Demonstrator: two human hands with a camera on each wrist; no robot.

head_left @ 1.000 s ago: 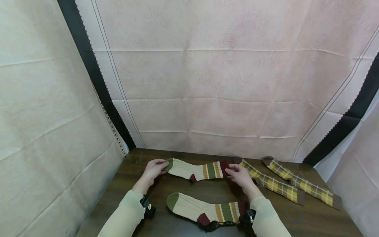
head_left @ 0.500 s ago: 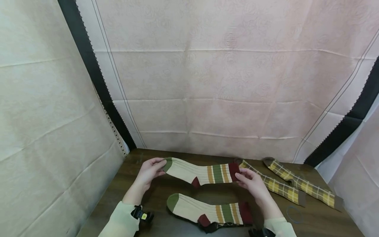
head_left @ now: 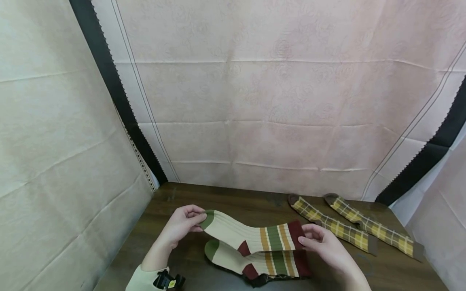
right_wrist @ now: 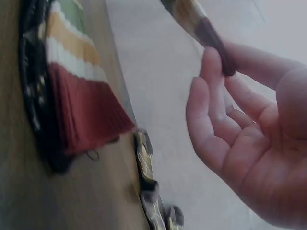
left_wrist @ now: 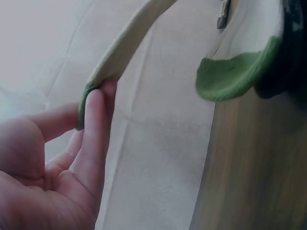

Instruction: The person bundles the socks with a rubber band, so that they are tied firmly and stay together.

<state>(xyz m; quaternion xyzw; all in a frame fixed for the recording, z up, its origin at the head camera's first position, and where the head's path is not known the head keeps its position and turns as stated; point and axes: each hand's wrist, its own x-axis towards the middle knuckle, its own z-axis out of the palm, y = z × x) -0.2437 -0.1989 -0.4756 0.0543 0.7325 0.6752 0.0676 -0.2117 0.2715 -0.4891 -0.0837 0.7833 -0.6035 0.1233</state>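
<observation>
The held sock (head_left: 251, 237), cream with green, ochre and dark red parts, was in the air above the table (head_left: 193, 258), stretched between two hands. In the head view it overlapped a matching sock below, but the wrist views showed the two apart. The left hand (head_left: 180, 225) had its grip closed on the green toe, thumb against fingers. The grip of the right hand (head_left: 329, 248) was likewise pinched on the dark red cuff.

I would judge this sock very light and soft, hardly slippery and not fragile; the ribbed knit should stretch and would probably sag if only one end was supported. The toe tip and the cuff edge seemed the good places for holding, because the sock between them stayed flat.

Under it lay the matching sock (head_left: 260, 262), with its toe also to the left, on a dark item (head_left: 260, 279) which I could not identify. Farther away, to the right, two yellow plaid socks, the nearer plaid sock (head_left: 333, 227) and the farther plaid sock (head_left: 375, 230), lay side by side. A pale cloth (head_left: 255, 121) hung behind the table.
</observation>
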